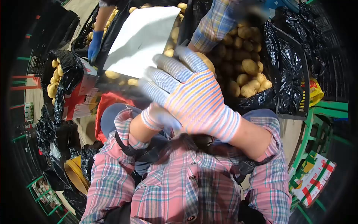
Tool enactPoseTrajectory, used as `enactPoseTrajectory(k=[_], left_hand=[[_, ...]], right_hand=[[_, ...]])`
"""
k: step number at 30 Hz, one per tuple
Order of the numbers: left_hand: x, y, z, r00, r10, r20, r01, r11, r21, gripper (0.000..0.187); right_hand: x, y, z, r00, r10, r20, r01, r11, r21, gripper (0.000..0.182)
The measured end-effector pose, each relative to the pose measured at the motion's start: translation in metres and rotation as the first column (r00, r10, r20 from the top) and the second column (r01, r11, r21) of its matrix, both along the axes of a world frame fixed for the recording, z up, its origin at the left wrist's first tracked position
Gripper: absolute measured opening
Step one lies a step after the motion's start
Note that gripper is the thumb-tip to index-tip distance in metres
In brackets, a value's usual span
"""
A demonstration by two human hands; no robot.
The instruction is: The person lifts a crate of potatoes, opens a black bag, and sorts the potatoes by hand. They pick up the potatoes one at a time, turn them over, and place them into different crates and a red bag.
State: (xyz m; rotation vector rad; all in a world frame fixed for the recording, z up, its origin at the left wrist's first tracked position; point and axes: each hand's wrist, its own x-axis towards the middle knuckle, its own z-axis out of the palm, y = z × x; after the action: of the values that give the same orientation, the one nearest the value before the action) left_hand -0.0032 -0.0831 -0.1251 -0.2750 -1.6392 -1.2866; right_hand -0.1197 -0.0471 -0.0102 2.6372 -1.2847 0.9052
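Note:
My right hand (197, 99), in a glove striped orange, blue and white, reaches across the middle with its palm down. Its fingers are spread and blurred at the tips, over the lower edge of a white sheet (143, 39). My left hand (162, 116), in a similar glove, is mostly hidden under the right one; its fingers cannot be made out. A potato (205, 63) shows just beyond my right hand's fingers; what it rests on is hidden. The sheet lies over a black-lined crate of potatoes (112, 74).
On the right, another black-lined crate holds many potatoes (250, 87). A co-worker's plaid sleeve (212, 28) reaches in from the top, and another person's blue-gloved hand (94, 46) is at the sheet's left. More potatoes (55, 80), a red bag (106, 112) and green metal frames (328, 108) stand around.

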Motion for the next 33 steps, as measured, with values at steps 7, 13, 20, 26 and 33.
enactPoseTrajectory(k=[7, 13, 20, 26, 33], left_hand=[[0.001, 0.0, 0.059, 0.91, -0.396, 0.125, -0.006, 0.287, 0.958, 0.052], [-0.01, 0.014, 0.038, 0.891, -0.127, 0.436, -0.389, 0.283, 0.876, 0.059], [-0.007, 0.006, 0.072, 0.848, -0.357, 0.391, -0.176, 0.506, 0.844, 0.071], [0.007, 0.011, 0.065, 0.918, -0.134, 0.374, -0.301, 0.38, 0.875, 0.057], [-0.012, 0.028, 0.065, 0.782, -0.03, 0.623, -0.505, 0.554, 0.661, 0.062]], right_hand=[[-0.034, -0.023, -0.037, 0.913, -0.258, 0.315, 0.228, 0.965, 0.129, 0.032], [-0.014, -0.017, -0.022, 0.888, -0.378, 0.261, 0.288, 0.901, 0.324, 0.026], [-0.057, -0.043, -0.026, 0.571, -0.446, 0.689, 0.026, 0.849, 0.528, 0.044], [-0.026, -0.017, 0.001, 0.874, -0.198, 0.444, 0.149, 0.979, 0.143, 0.036], [-0.049, -0.049, -0.034, 0.793, -0.356, 0.495, 0.23, 0.927, 0.297, 0.026]])
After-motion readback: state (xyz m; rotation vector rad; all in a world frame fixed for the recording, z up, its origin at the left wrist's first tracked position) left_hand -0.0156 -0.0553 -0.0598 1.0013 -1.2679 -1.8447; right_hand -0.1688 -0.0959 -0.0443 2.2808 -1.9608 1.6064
